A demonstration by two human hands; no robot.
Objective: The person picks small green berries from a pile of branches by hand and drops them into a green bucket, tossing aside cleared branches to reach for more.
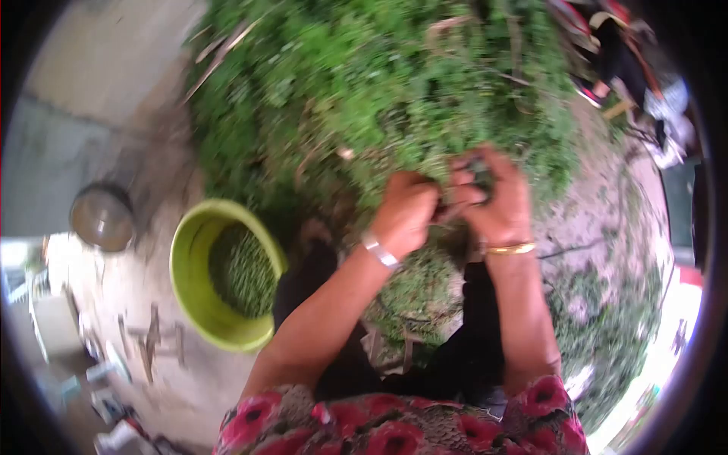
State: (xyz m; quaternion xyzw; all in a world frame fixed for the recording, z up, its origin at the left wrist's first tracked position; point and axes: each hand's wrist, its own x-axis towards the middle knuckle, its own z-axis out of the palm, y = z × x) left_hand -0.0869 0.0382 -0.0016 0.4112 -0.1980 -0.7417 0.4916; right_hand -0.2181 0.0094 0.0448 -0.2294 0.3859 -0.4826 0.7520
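Our left hand and right hand meet, fingers curled; we cannot tell what they grasp. The bucket at nine o'clock looks part-filled with green pieces; the large leafy heap at twelve seems mostly unworked. It lies on the floor, greens strewn at four, a person at two.

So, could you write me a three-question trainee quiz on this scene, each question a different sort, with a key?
1. True or false: the round yellow-green bucket holds only clear water.
2. Which wrist wears the shiny gold-coloured bangle? A) left B) right
3. Fill in: the person's bare ____ hand is the one nearer the bucket.

Key: 1 false, small green pieces lie in it; 2 B; 3 left.
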